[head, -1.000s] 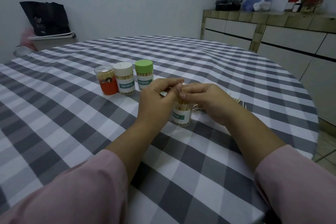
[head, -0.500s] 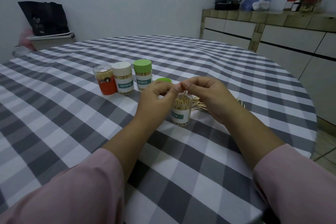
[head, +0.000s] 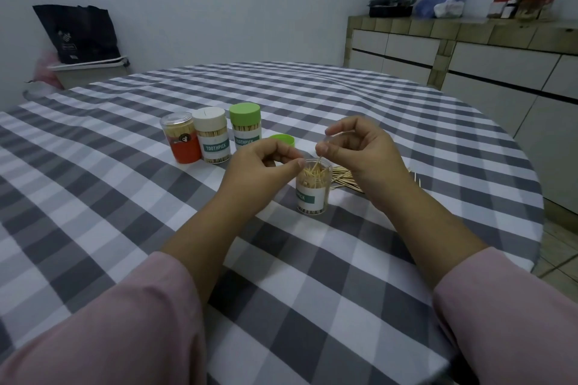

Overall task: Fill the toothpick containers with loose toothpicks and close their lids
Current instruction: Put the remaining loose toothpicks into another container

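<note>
An open clear toothpick container (head: 312,194) with a white and green label stands upright on the checked tablecloth (head: 125,197), holding many toothpicks. My left hand (head: 256,172) is beside its rim, thumb touching the edge, fingers curled. My right hand (head: 359,153) hovers just above and to the right, pinching a single toothpick (head: 319,160) whose lower end points into the container. Behind the container lies a heap of loose toothpicks (head: 344,178), partly hidden by my right hand. A loose green lid (head: 282,139) lies behind my left hand.
Three closed containers stand in a row at the back left: a red one with a clear lid (head: 181,137), one with a white lid (head: 211,134) and one with a green lid (head: 245,125). The table edge (head: 531,197) curves on the right, with cabinets (head: 469,53) beyond.
Both hands have risen off the container's mouth and spread apart. The right hand lifted away with one toothpick pinched, uncovering the container top and the green lid.
</note>
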